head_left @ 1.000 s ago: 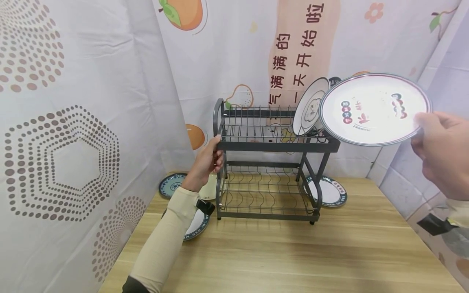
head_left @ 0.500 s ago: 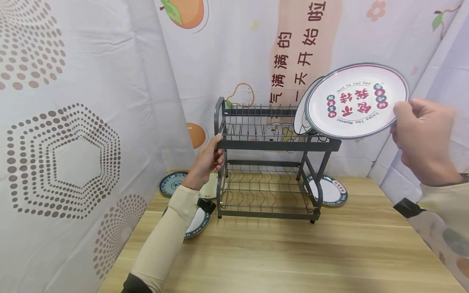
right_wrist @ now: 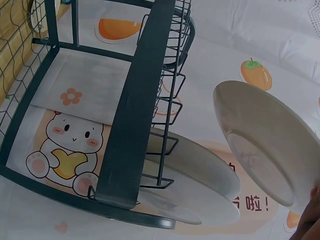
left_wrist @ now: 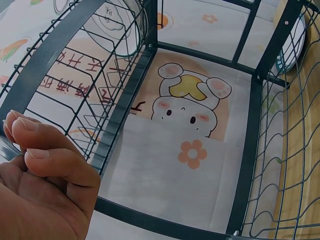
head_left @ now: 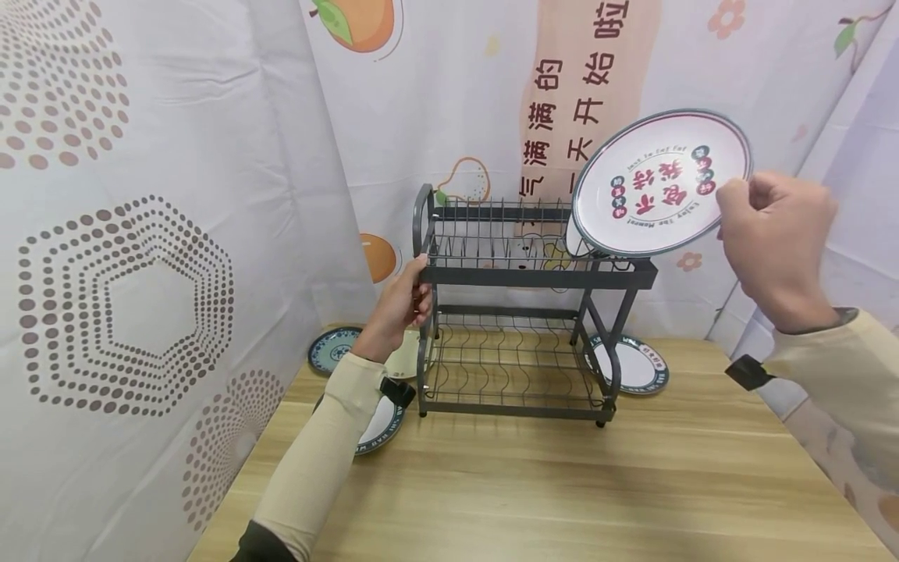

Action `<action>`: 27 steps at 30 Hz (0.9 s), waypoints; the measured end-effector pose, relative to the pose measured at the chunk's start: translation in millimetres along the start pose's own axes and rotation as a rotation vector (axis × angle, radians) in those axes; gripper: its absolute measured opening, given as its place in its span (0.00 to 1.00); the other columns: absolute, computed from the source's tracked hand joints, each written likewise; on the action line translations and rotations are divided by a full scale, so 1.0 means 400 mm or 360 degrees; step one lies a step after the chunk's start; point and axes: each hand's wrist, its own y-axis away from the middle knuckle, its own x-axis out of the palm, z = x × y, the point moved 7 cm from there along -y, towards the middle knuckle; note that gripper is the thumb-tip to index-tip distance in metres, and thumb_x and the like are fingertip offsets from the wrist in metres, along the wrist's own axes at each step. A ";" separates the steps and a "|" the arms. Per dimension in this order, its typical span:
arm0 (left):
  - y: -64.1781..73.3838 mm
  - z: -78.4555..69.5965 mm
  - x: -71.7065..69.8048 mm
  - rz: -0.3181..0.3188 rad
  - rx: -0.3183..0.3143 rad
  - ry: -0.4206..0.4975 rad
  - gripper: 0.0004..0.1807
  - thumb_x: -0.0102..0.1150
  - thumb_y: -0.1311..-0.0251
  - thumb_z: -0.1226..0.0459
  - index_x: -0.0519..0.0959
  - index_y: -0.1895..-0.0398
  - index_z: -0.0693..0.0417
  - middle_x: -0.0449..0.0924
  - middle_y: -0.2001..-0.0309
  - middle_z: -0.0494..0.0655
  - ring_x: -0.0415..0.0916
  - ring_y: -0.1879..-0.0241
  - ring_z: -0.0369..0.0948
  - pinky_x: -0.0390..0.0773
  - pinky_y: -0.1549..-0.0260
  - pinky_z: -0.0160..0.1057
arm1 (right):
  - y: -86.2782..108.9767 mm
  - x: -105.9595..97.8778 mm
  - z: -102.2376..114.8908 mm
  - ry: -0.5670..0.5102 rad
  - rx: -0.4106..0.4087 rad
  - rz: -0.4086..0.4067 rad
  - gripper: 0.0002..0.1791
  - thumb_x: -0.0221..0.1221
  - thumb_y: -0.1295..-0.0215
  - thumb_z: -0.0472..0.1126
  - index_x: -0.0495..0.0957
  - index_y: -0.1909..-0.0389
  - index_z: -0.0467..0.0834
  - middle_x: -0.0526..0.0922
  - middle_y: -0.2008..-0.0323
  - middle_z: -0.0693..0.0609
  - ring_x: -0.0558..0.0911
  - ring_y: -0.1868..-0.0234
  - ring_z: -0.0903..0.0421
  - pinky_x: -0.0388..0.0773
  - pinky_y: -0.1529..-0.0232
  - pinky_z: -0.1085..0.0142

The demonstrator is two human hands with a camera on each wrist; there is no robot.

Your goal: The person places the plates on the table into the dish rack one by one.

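Observation:
My left hand (head_left: 399,308) grips the front left corner of the upper tier of a dark metal dish rack (head_left: 534,277). In the left wrist view the fingers of that left hand (left_wrist: 55,175) curl at the rack's bar. My right hand (head_left: 779,242) pinches the rim of a white plate (head_left: 660,183) with red lettering and a green edge, raised and tilted over the rack's right end. The right wrist view shows this plate's underside (right_wrist: 265,145), apart from the wires. Two plates (right_wrist: 200,200) lean in the upper tier there; the head view mostly hides them behind the held plate.
On the wooden table (head_left: 527,484), a white plate (head_left: 632,365) with a lettered rim lies behind the rack's right leg. Left of the rack are a blue-patterned plate (head_left: 326,355), a cream-coloured dish (head_left: 403,361) and another lettered plate (head_left: 382,428). Printed curtains (head_left: 449,94) hang close behind.
My right hand has carried the plate leftward and slightly up, over the rack's right end, tilting it steeper. It now covers most of the racked plates. The left hand keeps its grip.

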 end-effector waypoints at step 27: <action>-0.001 0.002 0.001 -0.0012 0.0029 0.0004 0.33 0.51 0.30 0.34 0.65 0.77 0.52 0.65 0.84 0.43 0.60 0.87 0.39 0.63 0.86 0.34 | -0.012 0.110 0.011 0.0167 -0.0281 -0.0085 0.21 0.51 0.35 0.39 0.75 0.86 0.34 0.73 0.88 0.64 0.61 0.81 0.76 0.53 0.71 0.68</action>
